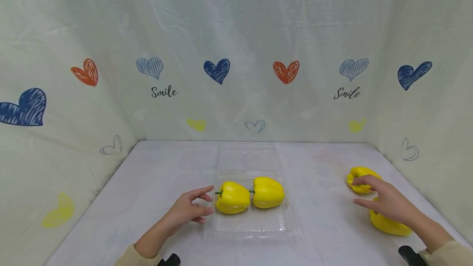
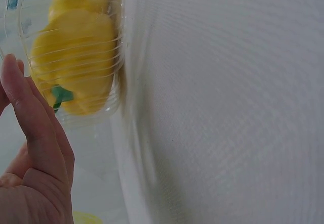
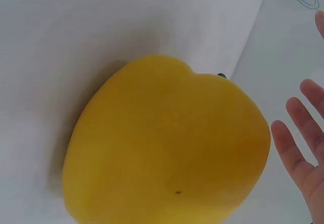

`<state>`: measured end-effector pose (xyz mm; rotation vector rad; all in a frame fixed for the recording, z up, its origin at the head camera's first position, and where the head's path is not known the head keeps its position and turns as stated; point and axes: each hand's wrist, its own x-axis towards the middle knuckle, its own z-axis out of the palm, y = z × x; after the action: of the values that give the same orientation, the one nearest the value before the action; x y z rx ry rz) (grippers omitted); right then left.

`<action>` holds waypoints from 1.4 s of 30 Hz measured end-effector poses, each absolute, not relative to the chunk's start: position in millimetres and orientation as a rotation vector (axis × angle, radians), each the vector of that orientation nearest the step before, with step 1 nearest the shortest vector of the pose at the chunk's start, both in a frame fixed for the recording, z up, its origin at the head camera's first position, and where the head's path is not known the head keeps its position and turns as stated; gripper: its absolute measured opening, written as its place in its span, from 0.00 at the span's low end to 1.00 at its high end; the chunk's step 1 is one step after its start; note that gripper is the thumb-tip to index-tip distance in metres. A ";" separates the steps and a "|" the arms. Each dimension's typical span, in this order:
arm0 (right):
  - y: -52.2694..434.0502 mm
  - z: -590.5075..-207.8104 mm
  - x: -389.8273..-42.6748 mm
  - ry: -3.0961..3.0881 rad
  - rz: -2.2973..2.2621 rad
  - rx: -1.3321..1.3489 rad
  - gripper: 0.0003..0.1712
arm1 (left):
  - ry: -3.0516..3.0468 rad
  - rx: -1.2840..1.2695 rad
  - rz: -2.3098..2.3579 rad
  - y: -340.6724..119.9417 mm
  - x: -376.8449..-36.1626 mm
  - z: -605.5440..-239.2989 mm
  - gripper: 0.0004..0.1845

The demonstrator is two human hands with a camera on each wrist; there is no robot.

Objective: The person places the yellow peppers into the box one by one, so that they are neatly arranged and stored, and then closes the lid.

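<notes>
A clear plastic clamshell tray (image 1: 255,227) lies open at the table's middle, its lid (image 1: 246,159) folded back. Two yellow bell peppers sit side by side in it, one on the left (image 1: 232,197) and one on the right (image 1: 268,192). My left hand (image 1: 196,206) rests beside the tray's left edge with relaxed fingers and holds nothing. The left wrist view shows the peppers (image 2: 76,57) through the tray wall. On the right, my right hand (image 1: 380,200) hovers with straight fingers, one fingertip at the far loose pepper (image 1: 360,177). The near loose pepper (image 1: 388,224) (image 3: 167,143) lies under the wrist.
A white cloth covers the table (image 1: 148,184), and heart-printed curtain walls (image 1: 236,73) enclose it at the back and on both sides. Black wrist mounts (image 1: 410,255) show at the bottom edge.
</notes>
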<state>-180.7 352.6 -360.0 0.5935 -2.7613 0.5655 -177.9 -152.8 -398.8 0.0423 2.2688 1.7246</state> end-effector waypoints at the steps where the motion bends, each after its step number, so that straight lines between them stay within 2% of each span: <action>1: 354.1 -360.3 -179.9 -2.764 0.565 0.584 0.25 | 2.266 0.046 1.728 -153.0 -177.6 -398.8 0.37; 11: 373.7 -367.1 -173.7 -2.787 0.530 0.498 0.26 | 2.253 0.048 1.742 -153.1 -177.6 -398.2 0.37; 22: 402.9 -379.3 -163.7 -2.653 0.592 0.588 0.26 | 2.239 0.069 1.749 -152.1 -177.3 -398.5 0.37; 32: 413.1 -382.3 -160.0 -2.917 0.567 0.377 0.30 | 2.251 0.059 1.748 -154.3 -176.6 -396.4 0.37; 42: 423.5 -391.2 -159.9 -2.889 0.554 0.462 0.30 | 2.228 0.075 1.767 -154.0 -174.7 -396.5 0.37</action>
<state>-159.9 423.5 -391.2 0.4620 -2.8886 0.5543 -174.7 -154.0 -396.5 0.0755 2.2282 1.7671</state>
